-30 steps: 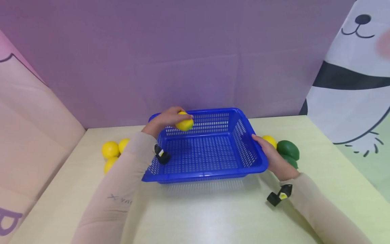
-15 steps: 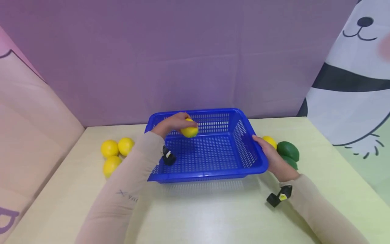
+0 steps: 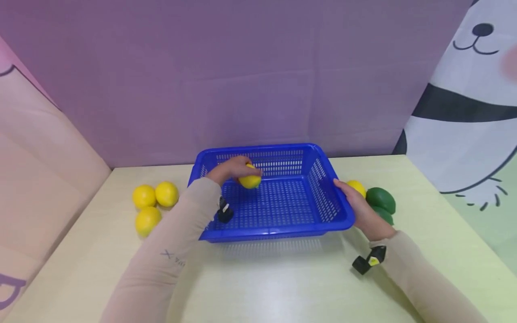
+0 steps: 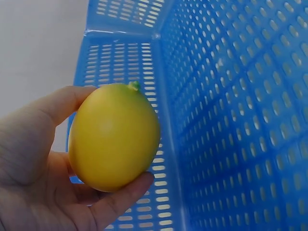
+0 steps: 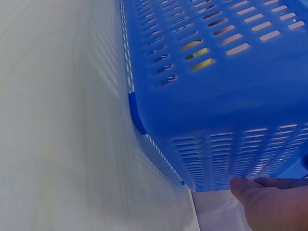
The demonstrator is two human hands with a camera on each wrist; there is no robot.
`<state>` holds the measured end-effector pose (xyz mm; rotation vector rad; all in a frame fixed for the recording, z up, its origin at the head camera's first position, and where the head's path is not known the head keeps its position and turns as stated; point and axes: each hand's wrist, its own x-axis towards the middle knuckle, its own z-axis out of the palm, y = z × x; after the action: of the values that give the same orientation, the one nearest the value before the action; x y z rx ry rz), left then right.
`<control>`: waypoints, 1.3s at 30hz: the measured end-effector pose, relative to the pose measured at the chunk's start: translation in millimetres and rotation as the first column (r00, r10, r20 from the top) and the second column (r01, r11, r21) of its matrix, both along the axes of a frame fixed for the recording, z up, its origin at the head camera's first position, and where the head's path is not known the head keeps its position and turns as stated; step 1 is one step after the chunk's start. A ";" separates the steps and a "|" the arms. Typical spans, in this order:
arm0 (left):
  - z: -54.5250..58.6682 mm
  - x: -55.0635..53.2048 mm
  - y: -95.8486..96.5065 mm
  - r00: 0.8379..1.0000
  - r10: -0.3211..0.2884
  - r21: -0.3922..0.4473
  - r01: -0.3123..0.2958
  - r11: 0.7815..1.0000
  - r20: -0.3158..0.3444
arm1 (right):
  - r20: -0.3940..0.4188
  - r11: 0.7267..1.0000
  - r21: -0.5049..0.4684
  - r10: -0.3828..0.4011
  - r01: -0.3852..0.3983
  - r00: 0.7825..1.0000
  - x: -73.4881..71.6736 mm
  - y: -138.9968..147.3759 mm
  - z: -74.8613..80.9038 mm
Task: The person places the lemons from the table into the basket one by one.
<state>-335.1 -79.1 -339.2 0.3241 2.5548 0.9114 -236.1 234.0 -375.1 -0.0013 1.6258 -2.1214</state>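
A yellow lemon (image 3: 250, 181) with a greenish tip is held in my left hand (image 3: 231, 171), inside the blue plastic basket (image 3: 278, 230) toward its back left. In the left wrist view, thumb and fingers curl round the lemon (image 4: 114, 137), above the basket's slotted floor. My right hand (image 3: 361, 208) grips the basket's right rim, its thumb on top of the edge. The right wrist view shows that hand (image 5: 276, 204) at the lower right against the basket's outer wall (image 5: 211, 106); its other fingers are mostly hidden. Yellow shows through the slots.
Several lemons lie on the pale table: a group of three (image 3: 147, 221) left of the basket, one (image 3: 357, 187) at its right. Beside that one sit two dark green fruits (image 3: 381, 200), partly behind my right hand. A purple cloth backdrop (image 3: 250, 80) rises behind the table.
My left hand, with the lemon in its grip, has moved slightly right and then lower into the basket. The left-side lemons are less covered by my sleeve. My right hand stays at the rim.
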 end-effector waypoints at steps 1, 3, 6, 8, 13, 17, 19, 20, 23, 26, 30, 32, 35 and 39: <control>-0.9 0.2 -0.1 1.000 0.003 -0.001 -0.003 1.000 -0.001 | 0.002 1.000 -0.005 -0.002 0.002 1.000 0.2 0.0 -0.1; -2.5 0.4 0.1 1.000 0.009 -0.003 -0.009 1.000 0.001 | 0.008 1.000 -0.020 -0.007 0.007 1.000 0.7 0.3 -0.3; -4.6 0.6 0.9 1.000 0.007 -0.017 -0.007 1.000 0.006 | 0.018 0.999 -0.051 -0.011 0.012 1.000 1.1 1.3 -0.8; -5.8 0.8 1.2 1.000 0.003 -0.036 -0.003 0.999 0.011 | 0.024 0.998 -0.068 -0.012 0.014 1.000 1.2 1.8 -0.8; -8.2 2.4 1.7 0.999 0.001 -0.084 0.002 0.996 0.041 | 0.020 0.996 -0.087 0.000 0.001 1.000 0.2 1.8 -1.2; -9.9 3.9 2.2 0.998 0.002 -0.107 0.004 0.994 0.055 | 0.013 0.998 -0.056 0.001 -0.001 1.000 -0.8 1.6 -1.9; -10.9 4.0 2.4 0.999 -0.004 -0.119 0.010 0.993 0.049 | 0.015 0.999 -0.036 -0.003 0.003 1.000 -0.9 1.5 -1.8; -11.4 3.9 2.6 0.999 -0.008 -0.124 0.014 0.992 0.045 | 0.019 1.000 -0.029 -0.007 0.007 1.000 -1.0 1.4 -1.7; -12.6 3.6 2.9 0.999 -0.011 -0.127 0.016 0.992 0.042 | 0.015 1.000 -0.009 -0.011 0.011 1.000 -0.8 1.2 -1.5; -13.5 3.3 3.4 0.998 0.005 -0.120 0.003 0.993 0.063 | 0.005 1.000 -0.006 -0.003 0.003 1.000 -0.8 1.2 -2.5; -14.3 3.8 3.9 0.997 0.015 -0.122 -0.005 0.993 0.081 | -0.002 1.000 -0.004 0.005 -0.006 1.000 -0.3 1.6 -3.0; -14.4 4.3 4.2 0.997 0.009 -0.131 0.001 0.991 0.077 | -0.003 1.000 -0.001 0.005 -0.005 1.000 0.0 1.4 -2.1; -15.1 4.2 4.3 0.997 0.007 -0.141 0.003 0.990 0.072 | -0.005 1.000 -0.008 0.009 -0.009 1.000 -0.5 1.1 -2.1; -15.9 4.3 4.2 0.997 0.013 -0.148 -0.003 0.989 0.071 | -0.006 1.000 0.000 0.010 -0.010 1.000 -1.2 0.6 -2.3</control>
<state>-330.8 -74.9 -355.1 0.2331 2.5415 0.7175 -237.3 234.6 -377.4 -0.0155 1.6259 -2.1158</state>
